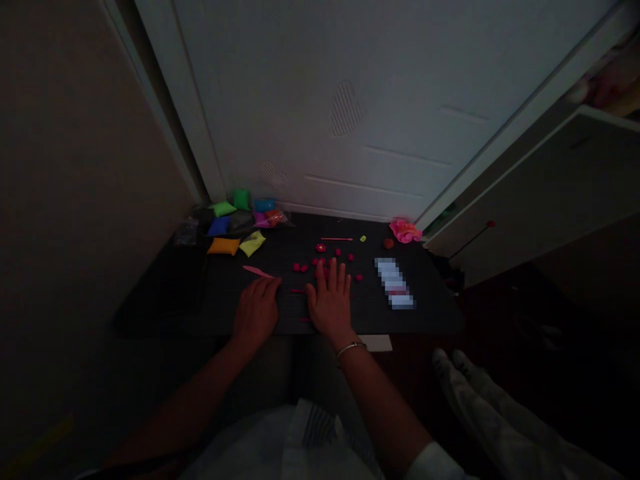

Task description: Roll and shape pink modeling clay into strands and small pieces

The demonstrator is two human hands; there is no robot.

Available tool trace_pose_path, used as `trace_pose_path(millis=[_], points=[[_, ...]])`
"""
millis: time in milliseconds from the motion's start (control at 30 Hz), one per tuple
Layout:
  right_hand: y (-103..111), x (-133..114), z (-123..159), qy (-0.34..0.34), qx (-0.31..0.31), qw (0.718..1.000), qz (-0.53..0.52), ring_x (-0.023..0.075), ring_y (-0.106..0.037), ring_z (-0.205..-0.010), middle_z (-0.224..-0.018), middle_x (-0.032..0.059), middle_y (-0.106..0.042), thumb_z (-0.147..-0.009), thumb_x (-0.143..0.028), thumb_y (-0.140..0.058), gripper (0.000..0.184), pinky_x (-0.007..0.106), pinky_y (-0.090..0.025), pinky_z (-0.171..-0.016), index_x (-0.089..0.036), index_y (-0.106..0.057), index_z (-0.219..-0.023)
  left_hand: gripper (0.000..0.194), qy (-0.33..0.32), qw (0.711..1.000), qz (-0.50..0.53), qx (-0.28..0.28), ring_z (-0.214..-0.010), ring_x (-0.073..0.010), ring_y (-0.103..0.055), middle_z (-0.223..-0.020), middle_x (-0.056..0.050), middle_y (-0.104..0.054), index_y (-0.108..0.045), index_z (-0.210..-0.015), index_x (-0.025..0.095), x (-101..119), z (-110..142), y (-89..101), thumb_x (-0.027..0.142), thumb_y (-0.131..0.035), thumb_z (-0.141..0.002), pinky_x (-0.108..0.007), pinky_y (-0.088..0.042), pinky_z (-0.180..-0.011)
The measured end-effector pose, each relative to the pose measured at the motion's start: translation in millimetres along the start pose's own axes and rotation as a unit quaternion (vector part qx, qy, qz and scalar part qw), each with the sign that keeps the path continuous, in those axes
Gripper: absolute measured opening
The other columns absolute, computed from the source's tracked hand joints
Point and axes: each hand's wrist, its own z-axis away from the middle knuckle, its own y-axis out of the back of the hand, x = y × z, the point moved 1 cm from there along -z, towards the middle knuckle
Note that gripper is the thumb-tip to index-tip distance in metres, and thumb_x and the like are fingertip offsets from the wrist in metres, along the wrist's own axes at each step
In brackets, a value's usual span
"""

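Red clay-like pieces (359,278) scattered just beyond the right grip (333,307) and around its fingertips, on the dark tabletop (425,310). Right grip flat, palm down, fingers wide and slightly spread; anything trapped beneath, cannot tell. Thin red strips (297,291) poking out on its left side, near thumb and palm.

Left grip (256,308) narrow, fingers bent and close together, at the end of a pink blade-like tool (257,271); clasped or merely touched, cannot tell. Farther out past left grip: orange packet (223,247), yellow packet (253,244), more coloured ones behind.

Beyond right fingertips: red flower-like piece (321,248) with pale centre, thin pink stick (337,239), small yellow-green bit (363,239). To the right of right grip: pixelated pale item (394,283), with ruffled pink thing (406,231) farther out.

Likely light, soft, maybe tacky pieces, easily dented; best taken by the sides with fingertips, barely squeezed. Strips probably floppy and easy to tear, so better lifted near the middle. Tool probably light and stiffer, best held at the blunt end.
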Motion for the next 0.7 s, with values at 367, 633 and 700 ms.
trace_pose_path(millis=[367,633,700], points=[[-6,2,-2,-0.037,-0.023,0.999,0.015,0.0306,0.001,-0.134,-0.147,0.0118,-0.007,-0.087,-0.047,-0.030,0.061,0.056,-0.008,-0.102,-0.019,-0.015,-0.139,0.039,0.001,1.000,0.003,-0.012,-0.104,-0.0250,-0.052,-0.109,-0.013,-0.060,-0.055,-0.111,0.014,1,-2,1.7,0.010,-0.039,-0.076,-0.039,-0.040,-0.086],[-6,3,8,-0.015,-0.010,1.000,0.019,0.0314,-0.001,-0.134,-0.147,0.0134,-0.007,-0.087,-0.047,-0.030,0.062,0.055,-0.008,-0.103,-0.020,-0.012,-0.140,0.038,0.004,1.000,0.004,-0.010,-0.105,-0.0250,-0.051,-0.110,-0.012,-0.060,-0.055,-0.111,0.014,0,-1,-0.5,0.011,-0.038,-0.078,-0.038,-0.039,-0.087],[-6,3,-1,-0.019,-0.013,0.999,0.022,0.0316,0.000,-0.134,-0.147,0.0136,-0.006,-0.087,-0.046,-0.031,0.062,0.056,-0.008,-0.103,-0.019,-0.013,-0.140,0.038,0.003,1.000,0.002,-0.013,-0.106,-0.0253,-0.050,-0.111,-0.012,-0.059,-0.055,-0.112,0.013,0,-1,-0.5,0.011,-0.038,-0.078,-0.038,-0.039,-0.088]])
